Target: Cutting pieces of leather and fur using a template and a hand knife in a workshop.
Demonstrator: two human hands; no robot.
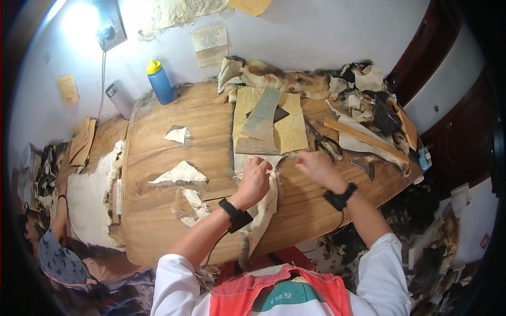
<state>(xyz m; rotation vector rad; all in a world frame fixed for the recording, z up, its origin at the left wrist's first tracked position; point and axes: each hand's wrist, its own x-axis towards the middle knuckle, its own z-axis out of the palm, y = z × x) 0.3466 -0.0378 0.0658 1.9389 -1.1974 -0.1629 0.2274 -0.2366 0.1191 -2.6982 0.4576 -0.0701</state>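
Note:
My left hand (254, 183) has its fingers closed on a pale fur hide (270, 200), skin side up, which trails over the table's near edge. To its right my right hand (318, 169) is closed, thumb and fingers pinched together near the hide's upper right corner. What it pinches, if anything, is too small to make out. Just beyond both hands lies a yellowish board (292, 121) with a greyish translucent template (261, 113) on top and a dark flat piece partly under it. Black-handled scissors (329, 145) rest right of the board.
Cut hide scraps (182, 173) lie to the left on the wooden table (153, 121). A blue bottle (161, 84) and a tumbler (119, 101) stand far left. A wooden strip (366, 139) and heaped fur (387, 113) are at right. Another person (58, 253) works at left beside a large hide (92, 195).

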